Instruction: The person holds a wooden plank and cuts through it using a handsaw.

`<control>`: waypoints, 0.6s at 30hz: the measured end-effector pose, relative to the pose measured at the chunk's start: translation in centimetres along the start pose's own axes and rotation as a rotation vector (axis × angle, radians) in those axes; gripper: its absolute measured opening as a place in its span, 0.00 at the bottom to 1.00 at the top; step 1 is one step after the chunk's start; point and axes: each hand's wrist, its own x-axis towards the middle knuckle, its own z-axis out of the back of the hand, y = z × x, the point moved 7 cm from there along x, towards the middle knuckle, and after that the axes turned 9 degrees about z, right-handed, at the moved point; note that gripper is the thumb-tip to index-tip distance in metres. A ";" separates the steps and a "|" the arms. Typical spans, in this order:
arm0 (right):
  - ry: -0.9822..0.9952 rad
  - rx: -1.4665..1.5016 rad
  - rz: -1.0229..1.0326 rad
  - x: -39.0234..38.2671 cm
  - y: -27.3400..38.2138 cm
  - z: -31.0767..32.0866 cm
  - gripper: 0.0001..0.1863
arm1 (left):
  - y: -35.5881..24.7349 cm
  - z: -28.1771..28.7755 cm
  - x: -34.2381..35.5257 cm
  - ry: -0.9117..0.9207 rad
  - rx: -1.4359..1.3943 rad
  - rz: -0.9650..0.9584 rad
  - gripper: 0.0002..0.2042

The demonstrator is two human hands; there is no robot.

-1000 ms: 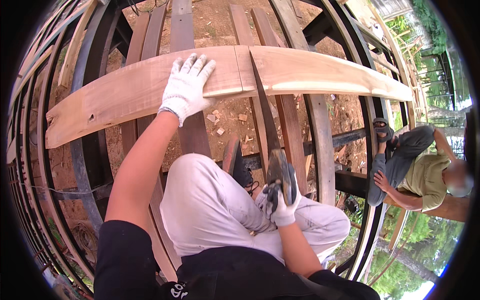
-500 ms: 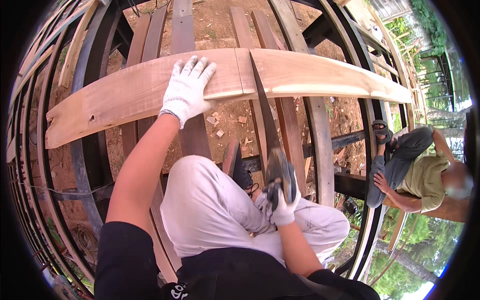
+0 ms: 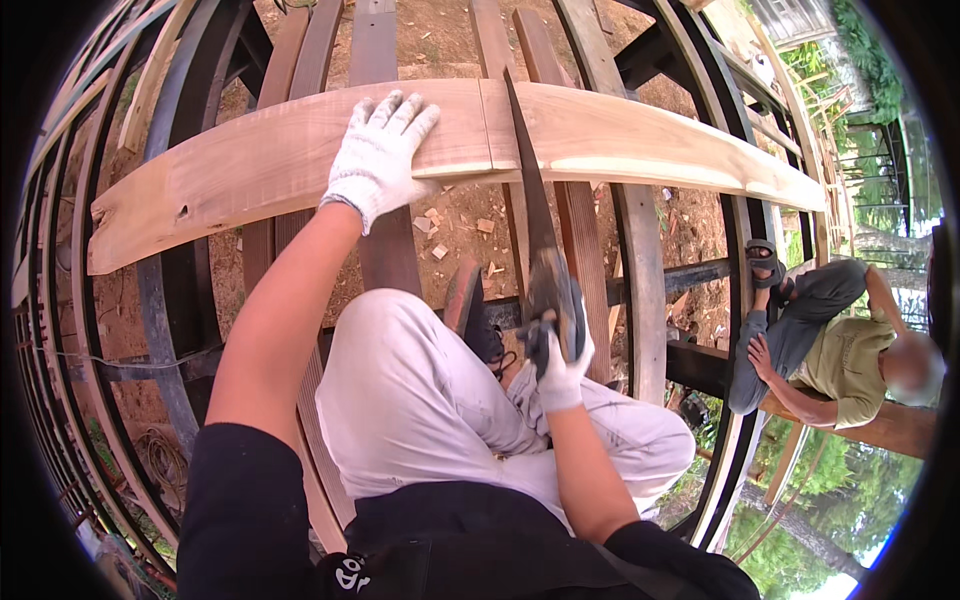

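Note:
A long pale wooden plank (image 3: 270,155) lies crosswise over several beams in front of me. My left hand (image 3: 380,155), in a white knit glove, rests flat on it with the fingers stretched out, left of a thin dark line across the wood. In my gloved right hand (image 3: 562,365) is the dark handle of a handsaw (image 3: 530,180). The saw's long tapered blade crosses the plank just right of that line, its tip past the far edge. Whether the teeth have cut into the wood I cannot tell.
Dark and reddish beams (image 3: 640,300) run away from me with open gaps between them. Wood chips (image 3: 440,250) are scattered on the brown soil below. At the right a person (image 3: 830,345) in an olive shirt sits on the framework. Green plants grow beyond.
My right hand has pushed the saw forward, so its tip reaches farther past the plank's far edge. The view has shifted slightly; my left hand stays on the plank.

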 end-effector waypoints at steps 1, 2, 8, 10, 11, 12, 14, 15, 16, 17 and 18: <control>0.014 0.039 -0.009 -1.1 0.9 -0.1 0.37 | 0.3 0.3 -0.1 -0.006 0.006 0.010 0.50; 0.013 0.071 -0.016 -2.4 2.0 0.2 0.41 | -0.4 0.4 -0.1 0.002 0.012 -0.009 0.50; 0.003 0.097 0.156 11.6 -1.0 -3.3 0.33 | -3.1 0.2 1.3 0.038 0.027 -0.051 0.51; -0.030 0.113 0.143 10.2 -0.7 -3.2 0.30 | -2.0 -0.5 1.2 0.020 0.023 -0.035 0.51; 0.017 0.020 0.045 8.7 -1.1 -2.9 0.30 | -1.2 -0.6 0.9 -0.029 0.014 -0.036 0.52; 0.064 -0.079 -0.039 8.3 -1.8 -2.3 0.29 | -0.8 -0.7 0.8 -0.013 0.019 -0.030 0.52; 0.041 -0.107 -0.005 2.0 -0.6 0.0 0.33 | -0.4 -0.5 0.6 0.002 0.026 -0.014 0.52; 0.036 -0.130 0.023 -1.2 0.4 1.1 0.36 | 0.0 -0.2 0.4 0.022 0.048 -0.006 0.52; 0.037 -0.155 0.054 -3.6 1.7 1.9 0.38 | 0.2 0.0 0.5 0.037 0.068 0.004 0.53; 0.020 -0.167 0.075 -4.8 2.8 2.4 0.40 | -0.3 0.1 0.7 0.028 0.066 0.002 0.53; 0.008 -0.184 0.058 -4.0 2.0 2.2 0.40 | -0.8 0.3 0.9 0.016 0.057 -0.012 0.53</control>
